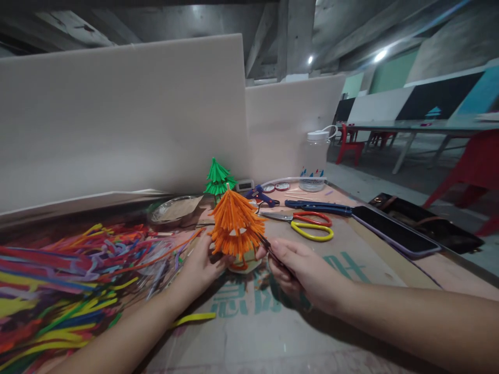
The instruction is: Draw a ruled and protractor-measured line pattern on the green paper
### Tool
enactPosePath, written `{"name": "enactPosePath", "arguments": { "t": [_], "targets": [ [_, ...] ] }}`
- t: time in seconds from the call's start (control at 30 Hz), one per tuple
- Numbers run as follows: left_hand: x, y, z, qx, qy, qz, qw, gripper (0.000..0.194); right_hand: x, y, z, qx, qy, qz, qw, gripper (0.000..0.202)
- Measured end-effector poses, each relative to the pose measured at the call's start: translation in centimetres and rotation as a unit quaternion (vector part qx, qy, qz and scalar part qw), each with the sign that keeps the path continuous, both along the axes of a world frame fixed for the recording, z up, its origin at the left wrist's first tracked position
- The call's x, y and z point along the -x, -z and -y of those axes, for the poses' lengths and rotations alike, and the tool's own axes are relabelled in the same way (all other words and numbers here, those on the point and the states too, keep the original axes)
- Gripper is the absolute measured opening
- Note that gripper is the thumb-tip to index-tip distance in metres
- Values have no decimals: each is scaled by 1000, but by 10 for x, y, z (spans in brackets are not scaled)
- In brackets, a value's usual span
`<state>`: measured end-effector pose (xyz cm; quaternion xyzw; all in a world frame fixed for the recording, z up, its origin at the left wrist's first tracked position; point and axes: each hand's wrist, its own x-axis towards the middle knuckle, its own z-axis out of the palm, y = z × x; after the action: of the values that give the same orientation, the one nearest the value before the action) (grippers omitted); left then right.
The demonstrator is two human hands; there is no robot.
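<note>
An orange pipe-cleaner tree with two layered tiers stands upright on a small pale base. My left hand grips the tree's lower left side, its fingertips partly hidden under the orange fringe. In my right hand is a pair of slim dark tweezers, whose tips touch the right edge of the lower tier. Behind the orange tree rises a green pipe-cleaner tree, its lower part covered.
Loose coloured pipe cleaners spread over the left side. Scissors, a blue glue gun, a dark blue cutter and a phone lie at the right. A clear bottle stands behind, near the white partition.
</note>
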<state>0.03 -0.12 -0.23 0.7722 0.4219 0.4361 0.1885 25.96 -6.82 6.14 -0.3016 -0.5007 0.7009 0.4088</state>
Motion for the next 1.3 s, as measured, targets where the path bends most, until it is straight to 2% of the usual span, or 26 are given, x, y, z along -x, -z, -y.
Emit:
{"name": "enactPosePath", "arguments": {
  "t": [0.13,0.33,0.6,1.1,1.3],
  "targets": [
    [-1,-4,2,9,34,-8,999,49,0,1,-4,2,0,6,1000,58],
    [-4,-13,7,27,63,-57,996,37,-1,0,-6,12,-2,-3,1000,58],
    [-9,-25,14,8,47,-81,996,36,-2,-4,-3,24,9,-6,1000,61],
    [-12,-29,15,-14,22,-75,997,31,-4,-7,-4,19,11,-6,1000,63],
    [-13,-32,15,-6,37,-84,996,26,-4,-7,-3,16,3,-6,1000,60]
  ]
}}
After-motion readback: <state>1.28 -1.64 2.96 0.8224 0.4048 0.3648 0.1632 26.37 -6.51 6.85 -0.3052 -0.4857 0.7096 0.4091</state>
